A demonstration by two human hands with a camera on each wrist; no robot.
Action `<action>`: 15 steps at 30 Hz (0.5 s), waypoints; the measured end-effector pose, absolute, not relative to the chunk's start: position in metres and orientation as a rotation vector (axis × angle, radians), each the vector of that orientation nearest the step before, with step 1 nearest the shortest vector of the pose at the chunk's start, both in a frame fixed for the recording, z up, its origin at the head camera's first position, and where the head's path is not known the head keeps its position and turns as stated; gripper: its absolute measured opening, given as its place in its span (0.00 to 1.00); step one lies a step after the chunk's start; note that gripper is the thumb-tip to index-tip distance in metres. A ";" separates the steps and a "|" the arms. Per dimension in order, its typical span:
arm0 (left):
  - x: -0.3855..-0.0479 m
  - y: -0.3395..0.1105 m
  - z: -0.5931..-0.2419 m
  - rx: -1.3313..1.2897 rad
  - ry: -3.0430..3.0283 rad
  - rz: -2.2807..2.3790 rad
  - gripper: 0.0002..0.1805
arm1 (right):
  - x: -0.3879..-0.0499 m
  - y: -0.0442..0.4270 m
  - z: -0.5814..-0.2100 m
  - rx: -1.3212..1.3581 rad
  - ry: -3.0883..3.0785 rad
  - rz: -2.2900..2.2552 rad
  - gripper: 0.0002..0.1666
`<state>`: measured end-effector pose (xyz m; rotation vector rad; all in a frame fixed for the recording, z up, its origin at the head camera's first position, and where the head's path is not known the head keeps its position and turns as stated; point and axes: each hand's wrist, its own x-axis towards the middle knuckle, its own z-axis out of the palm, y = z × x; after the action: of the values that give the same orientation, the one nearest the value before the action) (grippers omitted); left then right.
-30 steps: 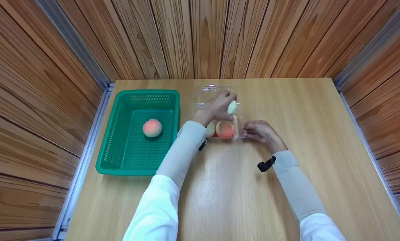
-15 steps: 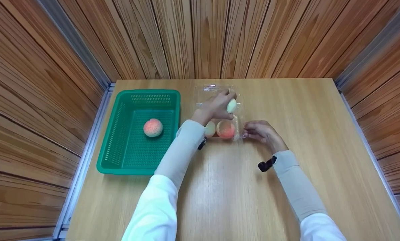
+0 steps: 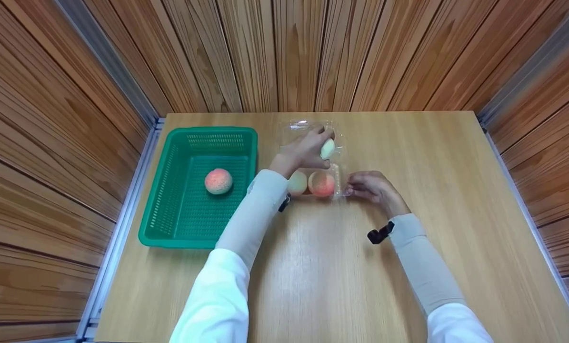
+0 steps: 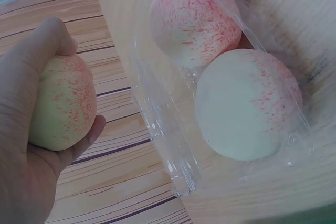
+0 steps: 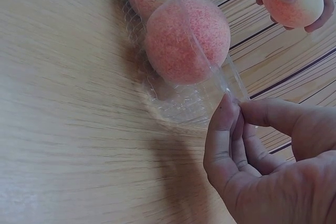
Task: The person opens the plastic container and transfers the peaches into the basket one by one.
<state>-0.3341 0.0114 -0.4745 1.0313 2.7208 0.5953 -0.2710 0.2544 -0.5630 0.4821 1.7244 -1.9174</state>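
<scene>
My left hand [image 3: 307,150] grips a pale peach with pink speckles [image 4: 65,103], its fingers curled round it above a clear plastic clamshell box [image 3: 340,183]. Two more peaches sit side by side in the near half of the box: a pinker one [image 3: 322,184] on the right and a paler one [image 3: 297,183] on the left. At the box's right side, my right hand [image 3: 372,189] pinches the clear rim between thumb and fingertips, seen closely in the right wrist view. The box's lid [image 3: 299,127] lies folded back, partly behind the left hand.
A green plastic basket [image 3: 146,224] stands on the left of the wooden table [image 3: 322,281], with one peach [image 3: 218,181] inside it. Wood-panelled walls [image 3: 296,57] rise behind the table and on both sides.
My left hand, still holding the peach, has shifted slightly left, showing more of the paler peach in the box. My right hand stays at the box's rim.
</scene>
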 end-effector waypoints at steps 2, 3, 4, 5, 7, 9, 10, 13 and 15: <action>-0.334 0.010 -0.474 1.048 2.729 0.595 0.35 | -0.271 0.255 -0.563 0.472 1.719 -1.927 0.15; -0.334 0.009 -0.473 1.052 2.733 0.596 0.34 | -0.271 0.255 -0.563 0.468 1.714 -1.932 0.14; -0.334 0.009 -0.473 1.056 2.736 0.597 0.34 | -0.271 0.254 -0.563 0.466 1.716 -1.932 0.13; -0.334 0.009 -0.473 1.062 2.740 0.599 0.33 | -0.270 0.254 -0.563 0.466 1.717 -1.932 0.12; -0.334 0.008 -0.472 1.057 2.742 0.603 0.33 | -0.270 0.254 -0.563 0.473 1.716 -1.930 0.13; -0.333 0.007 -0.472 1.060 2.747 0.603 0.33 | -0.270 0.254 -0.563 0.473 1.715 -1.931 0.13; -0.333 0.007 -0.471 1.061 2.748 0.604 0.33 | -0.270 0.254 -0.563 0.474 1.718 -1.929 0.14; -0.332 0.006 -0.470 1.069 2.752 0.599 0.33 | -0.270 0.254 -0.563 0.478 1.731 -1.916 0.17; -0.332 0.005 -0.469 1.075 2.756 0.596 0.33 | -0.270 0.254 -0.563 0.482 1.737 -1.908 0.18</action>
<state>-0.3321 0.0051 -0.4692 1.0753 2.7558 0.5956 -0.2704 0.2536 -0.5631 0.4817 1.7369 -1.9083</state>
